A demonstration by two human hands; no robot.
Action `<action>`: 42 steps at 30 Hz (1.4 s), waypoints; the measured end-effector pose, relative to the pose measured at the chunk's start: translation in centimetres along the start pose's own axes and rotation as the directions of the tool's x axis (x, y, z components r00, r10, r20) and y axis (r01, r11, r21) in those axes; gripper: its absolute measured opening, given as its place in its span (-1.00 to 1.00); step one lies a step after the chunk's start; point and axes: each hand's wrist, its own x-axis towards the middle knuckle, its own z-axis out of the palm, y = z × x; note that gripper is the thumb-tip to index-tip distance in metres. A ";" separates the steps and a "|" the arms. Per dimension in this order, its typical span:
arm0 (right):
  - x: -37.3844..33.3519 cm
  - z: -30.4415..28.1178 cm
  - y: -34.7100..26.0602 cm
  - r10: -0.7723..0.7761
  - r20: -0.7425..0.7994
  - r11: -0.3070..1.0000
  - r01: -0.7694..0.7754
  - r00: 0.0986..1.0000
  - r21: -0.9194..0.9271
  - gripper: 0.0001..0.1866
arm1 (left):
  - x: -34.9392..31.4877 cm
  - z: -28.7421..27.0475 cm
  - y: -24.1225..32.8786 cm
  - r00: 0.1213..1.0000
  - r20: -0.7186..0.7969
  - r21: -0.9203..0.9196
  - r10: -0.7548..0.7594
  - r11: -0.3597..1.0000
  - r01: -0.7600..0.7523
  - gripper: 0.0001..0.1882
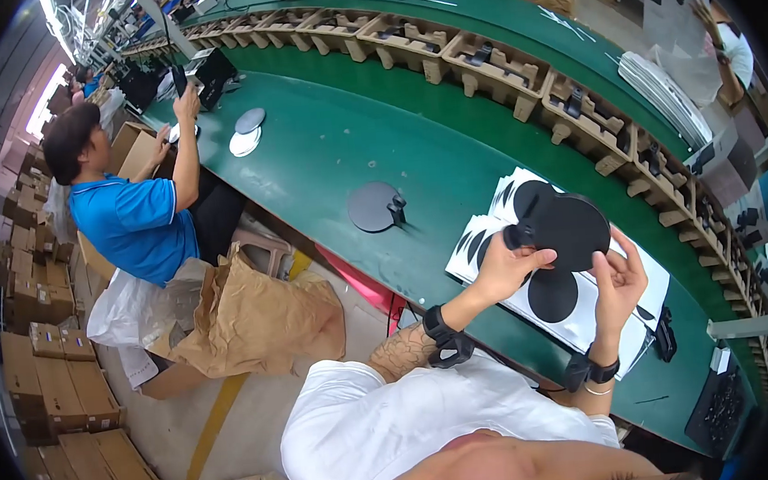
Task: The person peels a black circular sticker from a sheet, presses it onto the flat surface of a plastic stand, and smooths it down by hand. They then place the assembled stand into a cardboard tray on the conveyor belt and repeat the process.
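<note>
A long bench with a smooth green top (305,156) is stretched from the upper left to the lower right of the frame. At its centre, a dark grey round plate with a small black fitting (371,208) is laid. Toward the upper left, a grey disc (250,120) and a white disc (246,143) are placed close together. Right of centre, white sheets bearing black circles (586,316) are spread.

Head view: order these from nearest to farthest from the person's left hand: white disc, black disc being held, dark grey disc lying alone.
From the left hand:
1. Black disc: held in it, extending to its right.
2. Dark grey disc: alone on the bench, leftward.
3. White disc: farther left, near the blue-shirted co-worker.
</note>
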 end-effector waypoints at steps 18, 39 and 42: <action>36.7 10.5 13.0 -0.107 0.148 0.329 0.176 0.983 -0.928 -0.81 | -1.7 -18.7 5.5 0.683 -0.293 0.954 0.669 0.250 0.164 -0.30; 21.8 -5.0 11.4 0.068 0.702 0.724 0.449 0.708 -0.523 -0.67 | 2.2 -18.4 2.3 0.914 -0.113 0.503 0.391 0.816 -0.287 -0.63; 16.6 -7.5 11.6 0.112 0.700 0.672 0.465 0.705 -0.576 -0.66 | 2.7 -14.4 3.1 0.921 -0.072 0.053 0.382 0.924 -0.379 -0.64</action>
